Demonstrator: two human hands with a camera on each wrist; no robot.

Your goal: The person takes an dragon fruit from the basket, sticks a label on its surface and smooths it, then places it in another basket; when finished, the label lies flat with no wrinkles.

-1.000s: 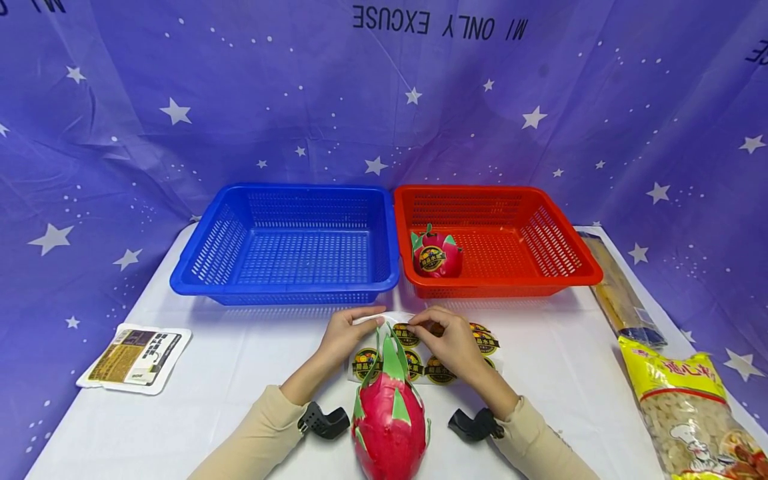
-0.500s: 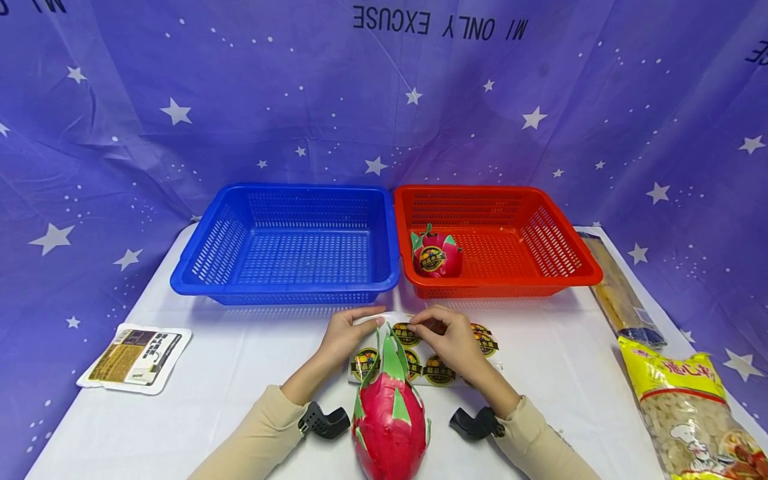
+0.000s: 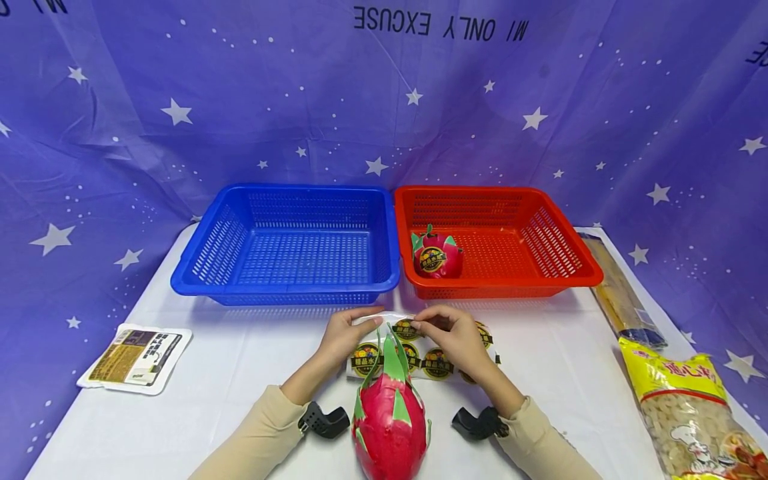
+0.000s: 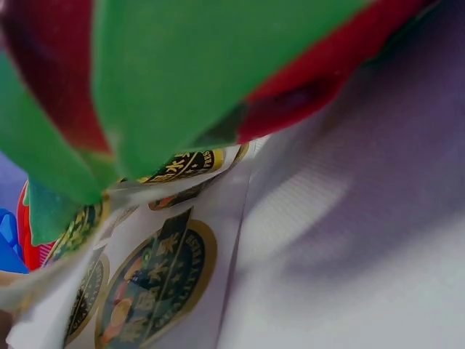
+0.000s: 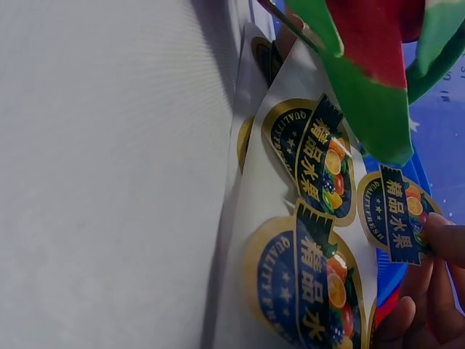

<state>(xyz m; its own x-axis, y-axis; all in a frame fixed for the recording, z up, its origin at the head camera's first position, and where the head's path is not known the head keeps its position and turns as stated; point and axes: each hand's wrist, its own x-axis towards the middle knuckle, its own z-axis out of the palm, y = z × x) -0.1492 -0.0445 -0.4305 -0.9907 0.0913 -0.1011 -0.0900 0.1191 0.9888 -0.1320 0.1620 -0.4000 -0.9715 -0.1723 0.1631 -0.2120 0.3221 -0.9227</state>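
Observation:
A white sheet of round black-and-gold fruit stickers (image 3: pixel 437 363) lies in front of the baskets, bent up at its far edge. My left hand (image 3: pixel 347 331) pinches that edge between thumb and fingers. My right hand (image 3: pixel 454 339) pinches one sticker (image 5: pixel 392 211) at the sheet's edge; in the right wrist view the thumb presses on its printed face, and the sticker juts past the sheet. A large pink dragon fruit (image 3: pixel 391 427) with green scales sits between my forearms, its leafy tip overlapping the sheet. It fills the top of the left wrist view, where my left hand is mostly hidden.
A blue basket (image 3: pixel 285 289) and a red basket (image 3: pixel 504 283) stand side by side at the back. A stickered dragon fruit (image 3: pixel 447 263) sits in the red one. A flat pack (image 3: pixel 135 358) lies left; a pasta bag (image 3: pixel 684 413) and long packet (image 3: pixel 621 290) lie right.
My right hand has edged slightly right with the sticker at its fingertips, and the right part of the sheet has shifted a little. My left hand and the dragon fruit stay put.

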